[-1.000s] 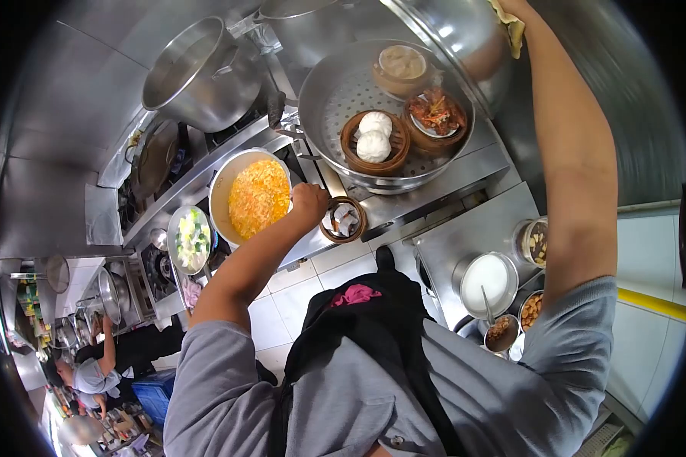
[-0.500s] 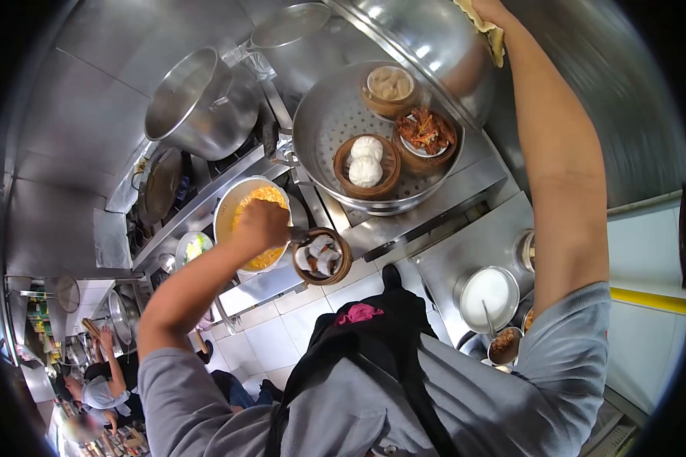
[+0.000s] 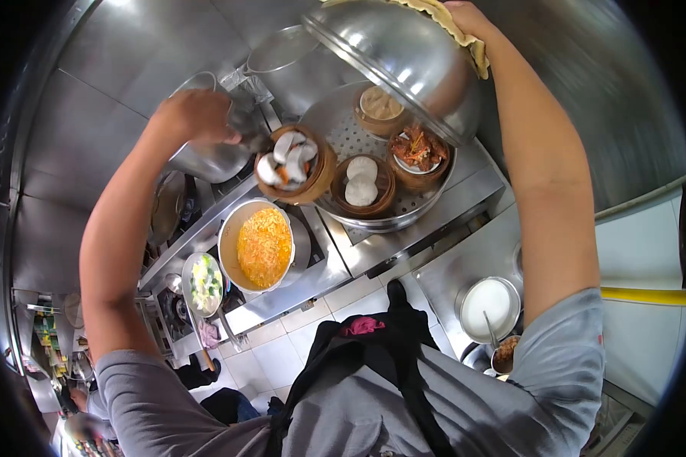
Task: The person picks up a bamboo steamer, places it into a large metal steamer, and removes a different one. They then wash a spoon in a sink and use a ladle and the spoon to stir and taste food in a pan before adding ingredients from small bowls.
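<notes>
My left hand [image 3: 200, 118] is closed on a dark grip, partly blurred, that carries a round bamboo basket [image 3: 291, 164] of white and orange pieces. The basket is raised beside the left rim of the wide perforated steamer [image 3: 347, 126]. Inside the steamer stand a basket with two white buns [image 3: 362, 183], one with reddish-brown food [image 3: 418, 148] and one with pale dumplings [image 3: 379, 104]. At the top, my right hand [image 3: 469, 21] grips a yellowish cloth [image 3: 438, 15] at the edge of a domed metal lid [image 3: 404, 57], tilted above the steamer.
A pot of orange food [image 3: 264, 247] and a pan of green and white pieces [image 3: 204, 283] are on the stove. Tall pots [image 3: 282, 57] stand behind. At the right are a bowl of white liquid [image 3: 489, 308] and a yellow strip [image 3: 644, 297]. Another person appears at lower left.
My left hand has lifted the bamboo basket up from beside the orange pot to the steamer's left rim. The lid, with my right hand, has shifted left and lower over the steamer.
</notes>
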{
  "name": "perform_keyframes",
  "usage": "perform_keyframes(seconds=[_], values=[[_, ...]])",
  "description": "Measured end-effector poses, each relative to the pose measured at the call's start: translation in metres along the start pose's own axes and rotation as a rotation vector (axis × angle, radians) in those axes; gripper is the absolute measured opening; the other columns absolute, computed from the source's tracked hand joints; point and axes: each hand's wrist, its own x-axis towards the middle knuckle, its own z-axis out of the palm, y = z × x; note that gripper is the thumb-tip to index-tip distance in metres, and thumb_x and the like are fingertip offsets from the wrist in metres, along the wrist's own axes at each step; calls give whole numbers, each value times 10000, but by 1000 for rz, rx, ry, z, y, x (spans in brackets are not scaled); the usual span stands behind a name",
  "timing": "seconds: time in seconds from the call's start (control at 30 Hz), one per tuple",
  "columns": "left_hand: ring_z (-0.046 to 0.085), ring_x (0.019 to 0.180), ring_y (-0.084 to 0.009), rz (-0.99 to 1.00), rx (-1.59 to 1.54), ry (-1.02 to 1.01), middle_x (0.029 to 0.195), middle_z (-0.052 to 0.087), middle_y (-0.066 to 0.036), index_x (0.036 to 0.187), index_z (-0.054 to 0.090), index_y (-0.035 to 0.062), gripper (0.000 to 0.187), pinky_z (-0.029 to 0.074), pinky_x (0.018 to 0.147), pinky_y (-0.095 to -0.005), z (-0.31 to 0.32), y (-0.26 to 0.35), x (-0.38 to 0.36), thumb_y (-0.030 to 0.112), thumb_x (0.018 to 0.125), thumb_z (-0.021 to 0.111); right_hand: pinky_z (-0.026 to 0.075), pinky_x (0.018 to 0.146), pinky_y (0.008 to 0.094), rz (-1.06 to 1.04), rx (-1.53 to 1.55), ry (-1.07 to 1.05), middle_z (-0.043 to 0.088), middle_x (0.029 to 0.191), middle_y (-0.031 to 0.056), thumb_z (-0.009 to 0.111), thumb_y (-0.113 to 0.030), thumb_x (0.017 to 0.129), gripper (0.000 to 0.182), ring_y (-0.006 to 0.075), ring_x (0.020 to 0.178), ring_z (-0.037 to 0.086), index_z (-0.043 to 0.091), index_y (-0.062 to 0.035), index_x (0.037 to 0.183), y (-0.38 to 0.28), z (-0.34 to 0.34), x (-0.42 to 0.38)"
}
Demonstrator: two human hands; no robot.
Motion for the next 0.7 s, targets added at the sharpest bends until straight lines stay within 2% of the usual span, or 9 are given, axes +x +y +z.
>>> perform_keyframes(seconds=[0.1,0.2,0.3,0.37,0.4,0.47,0.5,0.57,0.7], values=[[707,828,-278,-129,-78,-227,801,725,-88,855,745,82,373,555,754,-433,-17,18,46,448,812,690,487,723,353,119,119,20,707,899,117,738,-280,842,318,194,812,627,742,21,945,-34,1,-51],[720,754,-276,-114,-158,-240,745,725,-62,866,746,68,329,572,731,-389,8,32,92,379,767,699,485,732,322,-144,-86,-77,698,886,67,665,-306,883,316,150,807,610,732,-16,989,75,-12,111],[723,802,-256,-145,-199,-291,794,735,-62,898,751,81,353,572,713,-377,14,49,112,386,726,707,485,741,295,-297,-231,-98,694,885,13,577,-300,930,299,113,795,599,724,-60,1030,92,-15,133],[678,601,-147,-89,-217,-163,658,679,-6,764,717,96,263,543,590,-310,35,54,127,358,735,720,486,727,293,-377,-311,-103,693,875,17,571,-295,935,295,112,777,600,724,-57,1020,93,-17,135],[678,601,-147,-85,-216,-163,658,679,-6,764,717,96,263,543,590,-310,43,57,134,358,735,720,486,727,293,-373,-311,-101,693,875,17,571,-295,935,295,112,777,600,724,-57,1020,61,-17,90],[673,598,-145,-102,-206,-221,662,676,3,762,714,113,255,540,598,-291,55,63,150,364,718,724,478,724,346,17,-20,14,700,873,111,736,-310,848,329,182,797,616,746,7,934,-13,-8,-18],[673,598,-145,-98,-205,-221,662,676,3,762,714,113,255,540,598,-291,61,68,155,364,718,724,478,724,346,20,-20,17,700,873,111,736,-310,848,329,182,797,616,746,7,934,-11,-9,-16],[717,847,-222,-112,-210,-322,915,742,-34,1000,755,170,369,550,755,-364,73,76,165,371,692,723,475,725,345,40,45,-7,702,874,114,736,-328,846,354,188,779,614,747,15,935,-6,-9,-8],[715,812,-187,-134,-270,-495,928,737,-18,1022,751,165,380,544,740,-340,93,89,184,394,721,713,489,716,296,-229,-118,-139,693,864,23,572,-296,935,297,113,758,602,724,-54,1013,92,-15,132]])
